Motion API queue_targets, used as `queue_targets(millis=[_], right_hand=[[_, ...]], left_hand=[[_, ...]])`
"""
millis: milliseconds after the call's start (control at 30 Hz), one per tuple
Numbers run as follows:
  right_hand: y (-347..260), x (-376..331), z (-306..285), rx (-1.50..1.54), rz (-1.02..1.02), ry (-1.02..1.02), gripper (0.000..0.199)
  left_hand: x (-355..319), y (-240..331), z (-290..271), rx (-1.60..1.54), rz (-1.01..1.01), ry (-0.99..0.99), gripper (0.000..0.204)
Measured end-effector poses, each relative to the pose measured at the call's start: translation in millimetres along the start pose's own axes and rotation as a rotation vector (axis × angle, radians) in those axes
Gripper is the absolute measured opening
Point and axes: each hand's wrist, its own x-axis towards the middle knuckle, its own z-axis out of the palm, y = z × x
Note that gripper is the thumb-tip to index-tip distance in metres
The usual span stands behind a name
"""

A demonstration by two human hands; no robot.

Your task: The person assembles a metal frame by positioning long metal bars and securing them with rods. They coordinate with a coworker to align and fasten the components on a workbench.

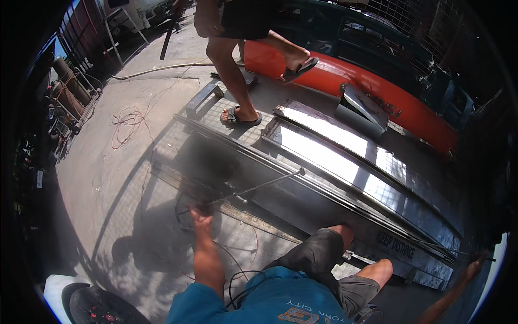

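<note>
Metal bars lie aligned along a lettered panel, seemingly unfastened; the left hand grips a knob-ended rod; whether the right hand grips anything is unclear.

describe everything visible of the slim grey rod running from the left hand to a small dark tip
The slim, straight, grey, metal-looking rod slants up and rightward in the picture from the person's bare left hand, which looks closed around it. Its far end carries a small, dark, blocky tip, seen against long, narrow, grey metal-looking bars; whether they touch is unclear. No bend shows. Blur hides detail near the hand.
</note>
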Motion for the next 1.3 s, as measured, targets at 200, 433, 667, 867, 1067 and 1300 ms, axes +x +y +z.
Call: queue_targets(millis=[200, 433, 667, 867, 1067, 1300], right_hand=[[-34.9, 1.1, 25.8, -0.178, 0.071, -0.025, 0.052], [-91.1, -9.0, 34.7, -0.107, 0.210, -0.070, 0.050], [-112.9, -15.2, 37.0, 0.078, 0.360, -0.014, 0.040], [-94.8, -12.1, 38.2, -0.071, 0.311, -0.021, 0.039], [-43.7, -7.6, -2.3, -0.018, 0.283, -0.047, 0.045], [-20.0, -4.7, 1.2, 0.019, 0.244, -0.062, 0.046]], left_hand=[[4.7, -52.9, -86.0, -0.070, -0.213, 0.232, 0.088], [4.3, -111.0, -121.9, 0.241, -0.269, 0.347, 0.089], [-12.8, -102.5, -91.5, 0.264, -0.323, 0.171, 0.079], [-19.5, -86.1, -94.0, 0.361, -0.348, 0.018, 0.064], [-30.0, -86.8, -93.1, 0.541, -0.356, 0.015, 0.044], [-39.5, -86.9, -89.6, 0.374, -0.321, -0.005, 0.031]])
